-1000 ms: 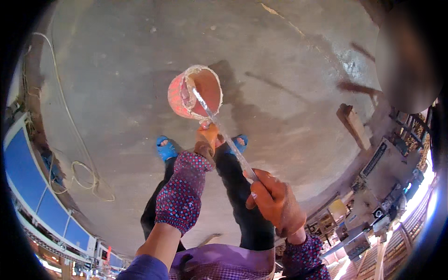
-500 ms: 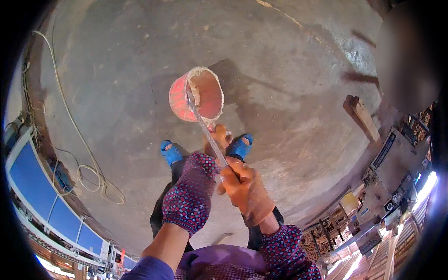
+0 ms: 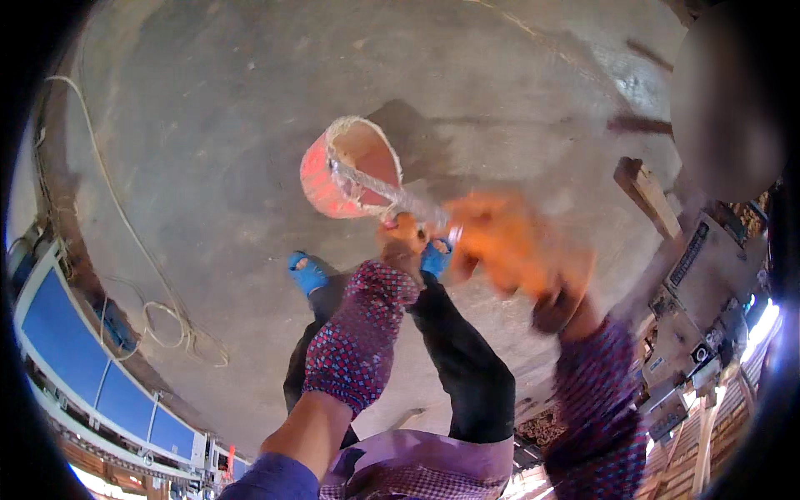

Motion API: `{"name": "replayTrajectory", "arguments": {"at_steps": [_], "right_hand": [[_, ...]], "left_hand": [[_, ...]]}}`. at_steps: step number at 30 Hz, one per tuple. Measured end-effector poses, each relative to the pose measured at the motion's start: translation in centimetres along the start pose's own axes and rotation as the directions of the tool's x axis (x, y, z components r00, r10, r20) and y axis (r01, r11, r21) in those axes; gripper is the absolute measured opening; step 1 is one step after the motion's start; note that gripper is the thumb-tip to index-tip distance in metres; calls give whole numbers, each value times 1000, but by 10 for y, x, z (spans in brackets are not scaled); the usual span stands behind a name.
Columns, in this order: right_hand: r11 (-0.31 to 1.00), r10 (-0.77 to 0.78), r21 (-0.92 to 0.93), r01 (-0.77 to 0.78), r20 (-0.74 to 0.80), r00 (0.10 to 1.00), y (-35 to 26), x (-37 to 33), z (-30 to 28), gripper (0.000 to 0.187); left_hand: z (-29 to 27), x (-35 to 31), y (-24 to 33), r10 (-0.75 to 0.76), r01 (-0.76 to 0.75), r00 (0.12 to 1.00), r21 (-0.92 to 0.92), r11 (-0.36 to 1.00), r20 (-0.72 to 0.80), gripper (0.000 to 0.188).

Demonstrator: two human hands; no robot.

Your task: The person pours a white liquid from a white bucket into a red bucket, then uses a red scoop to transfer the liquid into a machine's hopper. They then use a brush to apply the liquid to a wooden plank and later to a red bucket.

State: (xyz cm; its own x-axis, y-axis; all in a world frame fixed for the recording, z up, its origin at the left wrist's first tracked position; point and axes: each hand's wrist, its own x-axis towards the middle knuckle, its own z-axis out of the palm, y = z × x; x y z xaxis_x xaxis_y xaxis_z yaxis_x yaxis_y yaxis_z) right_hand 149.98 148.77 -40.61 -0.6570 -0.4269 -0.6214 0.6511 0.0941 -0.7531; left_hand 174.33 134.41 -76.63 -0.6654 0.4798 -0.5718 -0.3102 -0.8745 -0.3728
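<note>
A red bucket, with a pale crusted rim, is tilted so its mouth shows. My left hand, in an orange glove, is closed at a short red part beside the bucket's near rim. A long, thin grey bar slants across the mouth, its far end at the rim's left side. At the bar's near end, my right hand, also orange-gloved, is closed around it; motion smears the fingers. Patterned sleeve covers reach both wrists. What the bucket holds is hard to make out.
Below are my feet in blue sandals on a grey concrete floor. A pale hose lies coiled at left, near blue panels. To the right stand a wooden block and grey machinery.
My right hand has swung right and outward, and the bar now lies flatter across the bucket's mouth. My left hand has shifted slightly right; the bucket stays in almost the same place.
</note>
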Motion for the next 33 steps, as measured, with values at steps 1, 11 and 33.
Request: {"name": "replayTrajectory", "arguments": {"at_steps": [1, 11, 33], "right_hand": [[984, -151, -87, 154, 39, 988, -1, 10, -32, 20], [910, 332, -258, -324, -16, 943, -31, -3, 19, 22], [820, 182, -414, -394, -465, 866, 27, -63, 147, 38]], "left_hand": [[-11, -2, 3, 43, -31, 993, 103, 994, -108, 13], [86, -31, 7, 251, -18, 773, 375, 927, -582, 6], [235, -33, -24, 303, 479, 518, 565, 672, -800, 4]]}}
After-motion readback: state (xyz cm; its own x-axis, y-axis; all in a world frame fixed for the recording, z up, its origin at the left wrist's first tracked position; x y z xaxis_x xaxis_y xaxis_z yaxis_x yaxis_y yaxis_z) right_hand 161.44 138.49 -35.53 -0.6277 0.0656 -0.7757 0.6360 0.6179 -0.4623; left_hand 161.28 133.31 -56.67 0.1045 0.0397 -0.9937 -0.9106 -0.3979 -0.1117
